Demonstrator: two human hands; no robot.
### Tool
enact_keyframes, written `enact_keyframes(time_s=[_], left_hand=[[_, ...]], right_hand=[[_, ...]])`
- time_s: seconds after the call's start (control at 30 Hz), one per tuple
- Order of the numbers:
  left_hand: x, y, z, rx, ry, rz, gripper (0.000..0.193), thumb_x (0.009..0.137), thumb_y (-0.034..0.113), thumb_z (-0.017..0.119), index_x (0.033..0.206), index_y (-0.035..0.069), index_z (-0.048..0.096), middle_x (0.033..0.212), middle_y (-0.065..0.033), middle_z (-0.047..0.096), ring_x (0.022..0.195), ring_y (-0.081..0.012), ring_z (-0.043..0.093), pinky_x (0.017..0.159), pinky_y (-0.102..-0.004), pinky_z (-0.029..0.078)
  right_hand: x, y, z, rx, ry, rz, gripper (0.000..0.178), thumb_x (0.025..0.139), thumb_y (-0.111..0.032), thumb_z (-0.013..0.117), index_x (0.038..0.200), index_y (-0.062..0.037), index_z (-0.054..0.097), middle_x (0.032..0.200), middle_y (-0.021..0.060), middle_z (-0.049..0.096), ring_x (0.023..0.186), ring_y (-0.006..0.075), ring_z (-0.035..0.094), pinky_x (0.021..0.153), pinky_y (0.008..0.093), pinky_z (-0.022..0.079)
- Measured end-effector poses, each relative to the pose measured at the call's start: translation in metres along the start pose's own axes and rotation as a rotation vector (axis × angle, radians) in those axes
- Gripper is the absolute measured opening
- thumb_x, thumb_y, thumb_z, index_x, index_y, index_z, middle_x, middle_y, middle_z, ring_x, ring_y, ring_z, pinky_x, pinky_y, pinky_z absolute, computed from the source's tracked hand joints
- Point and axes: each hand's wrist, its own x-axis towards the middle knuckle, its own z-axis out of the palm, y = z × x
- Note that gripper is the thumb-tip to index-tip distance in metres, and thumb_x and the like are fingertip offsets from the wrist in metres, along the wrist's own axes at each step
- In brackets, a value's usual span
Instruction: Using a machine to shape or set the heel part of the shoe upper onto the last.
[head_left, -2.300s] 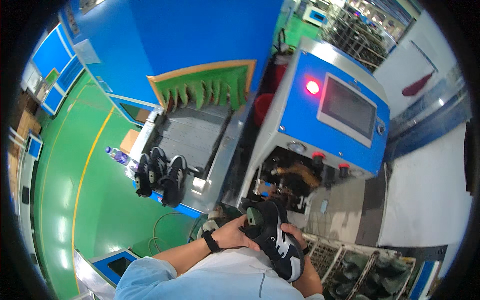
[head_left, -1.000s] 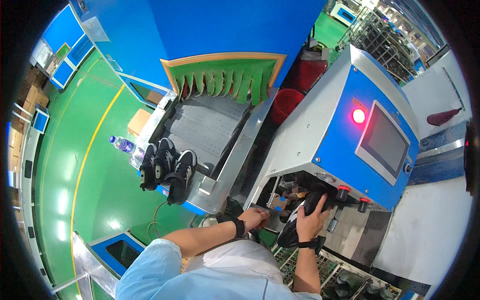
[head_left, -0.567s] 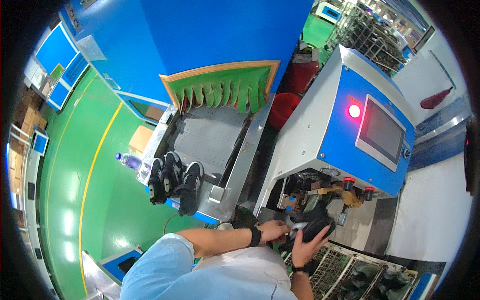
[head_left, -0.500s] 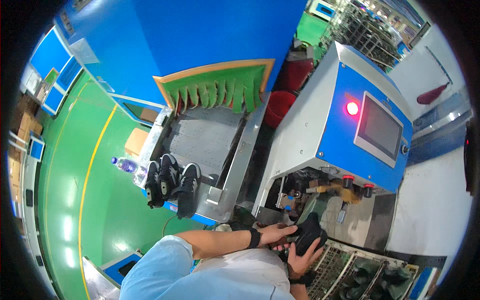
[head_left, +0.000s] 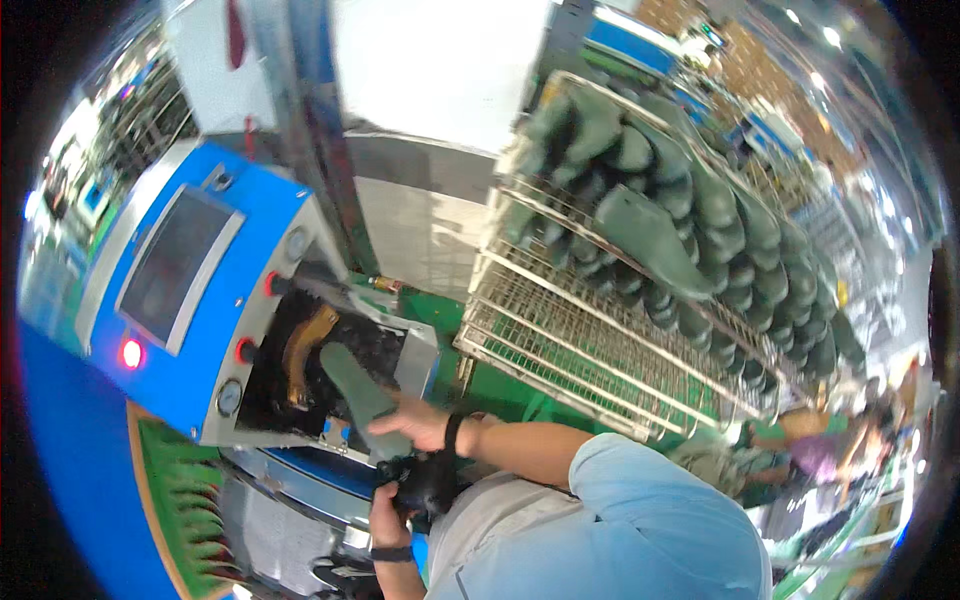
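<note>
A green shoe last (head_left: 358, 388) lies at a slant in front of the machine's dark recess. My right hand (head_left: 418, 424) is closed on its nearer part. Just below, my left hand (head_left: 384, 516) grips a black shoe (head_left: 428, 486) close to my body. The last's near end meets the shoe; whether it sits inside the shoe I cannot tell. Both wrists wear black bands. Parts of the shoe and some fingers are hidden or blurred.
To the left stands a blue and grey machine (head_left: 215, 300) with a screen, red-topped knobs and a lit red lamp. A wire rack (head_left: 590, 345) full of green lasts is at the right. Lower left, a conveyor (head_left: 265, 535) carries a black-and-white shoe (head_left: 345, 572). People are blurred far right.
My view has swung right, bringing the rack of lasts into sight. The green last now shows in my right hand; earlier both hands were around the black shoe.
</note>
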Motion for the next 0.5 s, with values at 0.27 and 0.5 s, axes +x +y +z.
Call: enact_keyframes(time_s=[0.27, 0.5], left_hand=[[-0.043, 0.061, 0.028, 0.435, -0.146, 0.158, 0.050, 0.065, 0.017, 0.066, 0.111, -0.005, 0.063, 0.101, -0.0071, 0.065, 0.090, -0.0224, 0.062, 0.085, -0.0323, 0.049], [0.003, 0.023, 0.103, 0.608, -0.194, 0.244, 0.041, 0.076, 0.022, 0.078, 0.109, 0.002, 0.063, 0.097, -0.0017, 0.060, 0.090, -0.0140, 0.054, 0.084, -0.0302, 0.044]], right_hand=[[-0.137, -0.057, -0.090, -0.941, 0.190, -0.445, 0.077, 0.075, -0.026, 0.078, 0.146, -0.0224, 0.048, 0.105, 0.0197, 0.070, 0.086, 0.0308, 0.069, 0.081, 0.0369, 0.053], [-0.335, -0.057, -0.131, -0.922, 1.413, -0.280, 0.066, 0.082, -0.015, 0.073, 0.142, -0.0075, 0.048, 0.132, 0.0220, 0.060, 0.115, 0.0386, 0.062, 0.095, 0.0426, 0.052]])
